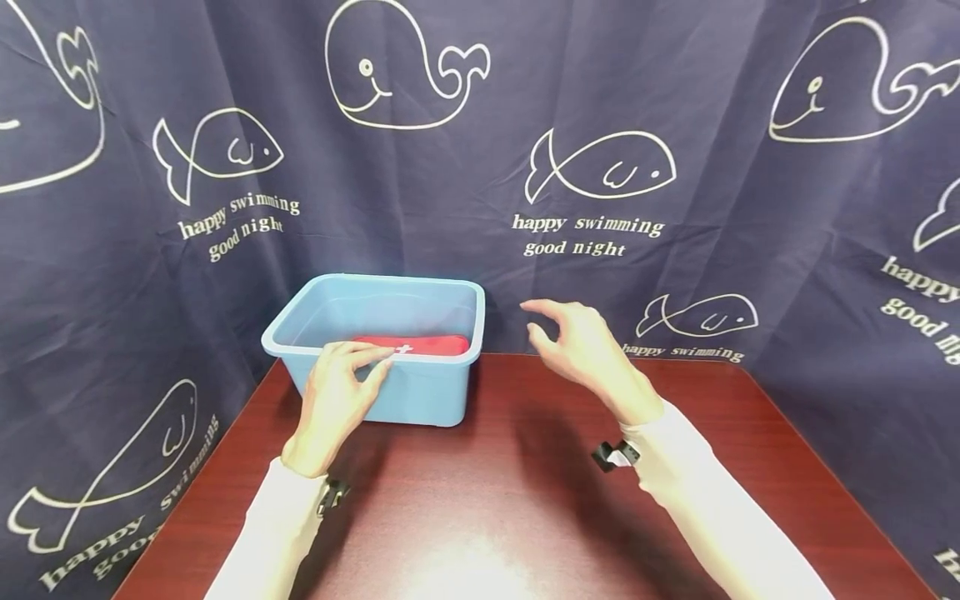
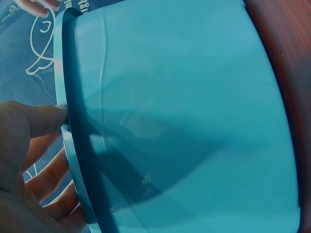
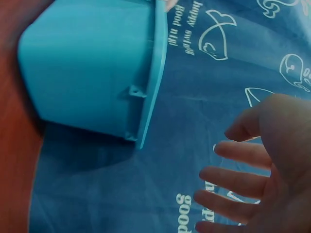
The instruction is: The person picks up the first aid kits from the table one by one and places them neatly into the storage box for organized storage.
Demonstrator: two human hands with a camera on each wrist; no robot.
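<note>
A light blue plastic basin (image 1: 420, 387) stands at the back left of the table. Inside it lies a red pouch (image 1: 438, 344) with a white cross, partly hidden by the front wall. My left hand (image 1: 337, 396) is at the front rim (image 2: 60, 73). Its thumb (image 2: 46, 119) lies over the outer edge, and the other fingers pass behind the rim, their tips hidden, so it appears to pinch the rim. To the right of the basin, my right hand (image 1: 581, 350) hovers above the table with loosely bent, spread fingers, touching nothing.
The dark red wooden table (image 1: 480, 492) reflects a bright glare near its front. A navy curtain (image 1: 442, 192) with white whale and fish drawings hangs behind the table and on both sides. A small dark device (image 1: 617, 455) is worn on the right wrist.
</note>
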